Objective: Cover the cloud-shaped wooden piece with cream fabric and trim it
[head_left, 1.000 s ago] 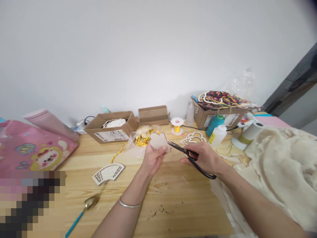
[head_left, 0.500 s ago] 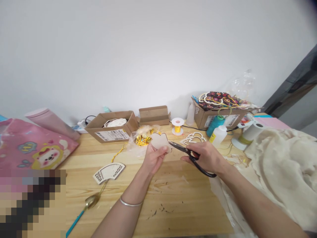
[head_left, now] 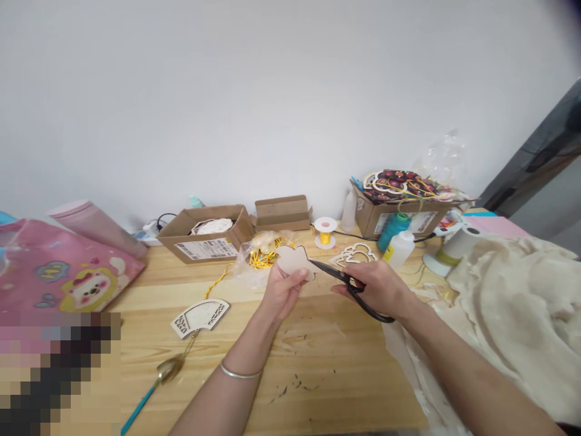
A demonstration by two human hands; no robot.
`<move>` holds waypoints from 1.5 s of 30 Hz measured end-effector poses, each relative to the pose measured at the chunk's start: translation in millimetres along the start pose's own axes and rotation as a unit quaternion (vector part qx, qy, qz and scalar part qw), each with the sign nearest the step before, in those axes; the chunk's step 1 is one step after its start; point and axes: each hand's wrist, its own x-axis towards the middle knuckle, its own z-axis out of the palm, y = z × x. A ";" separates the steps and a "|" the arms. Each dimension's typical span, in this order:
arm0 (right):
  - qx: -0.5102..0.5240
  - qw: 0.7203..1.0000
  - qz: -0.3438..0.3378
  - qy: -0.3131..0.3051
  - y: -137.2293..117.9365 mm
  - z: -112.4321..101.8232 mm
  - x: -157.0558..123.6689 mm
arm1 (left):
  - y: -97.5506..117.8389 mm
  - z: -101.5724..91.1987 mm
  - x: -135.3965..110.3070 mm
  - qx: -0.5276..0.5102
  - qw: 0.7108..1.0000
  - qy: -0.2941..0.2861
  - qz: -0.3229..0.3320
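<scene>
A flat, pale piece with a scalloped, dark-edged outline [head_left: 292, 260] is pinched between the thumb and fingers of my left hand [head_left: 284, 292]. My right hand [head_left: 380, 289] grips black-handled scissors [head_left: 331, 270], whose blades look closed and whose tip touches or nearly touches the piece's right edge. Behind my left hand lies a clear bag with yellow cord [head_left: 264, 255]. A white cut-out frame [head_left: 356, 253] rests just beyond the scissors. To the left of my left forearm is a fan-shaped wooden ornament [head_left: 202, 316] with a yellow cord and a gold-coloured piece ending in a teal tassel [head_left: 140, 407].
Along the wall stand an open cardboard box [head_left: 206, 245], a smaller box [head_left: 282, 213], a spool of yellow thread [head_left: 325, 233], and a full box [head_left: 399, 218]. Bottles [head_left: 399, 249] stand at right, before cream cloth [head_left: 517, 290]. A pink bag [head_left: 68, 266] lies left.
Both hands stay almost in place. The scissors' blades look slightly closer together, and the view has shifted a little.
</scene>
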 end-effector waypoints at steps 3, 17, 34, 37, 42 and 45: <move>0.003 1.000 0.004 -0.011 1.7 -1.0 0.0 | 0.9 0.6 0.0 0.000 1.000 0.003 0.000; 0.058 0.991 0.040 -0.118 -0.8 -12.8 4.2 | 2.9 1.0 0.4 0.001 1.000 0.023 -0.010; 0.055 0.997 0.032 -0.055 -0.6 -3.3 1.6 | 0.3 1.0 0.1 0.001 1.000 0.009 -0.018; 0.047 0.997 0.033 -0.058 -0.5 -3.2 1.9 | 0.6 1.9 0.0 -0.003 1.000 0.008 -0.011; 0.035 0.998 0.034 -0.049 0.2 -2.0 0.9 | 1.7 2.3 -0.7 0.004 1.000 0.009 -0.011; 0.032 0.998 0.025 -0.038 0.1 -1.1 0.7 | 1.8 2.1 -0.7 0.006 1.000 0.010 -0.014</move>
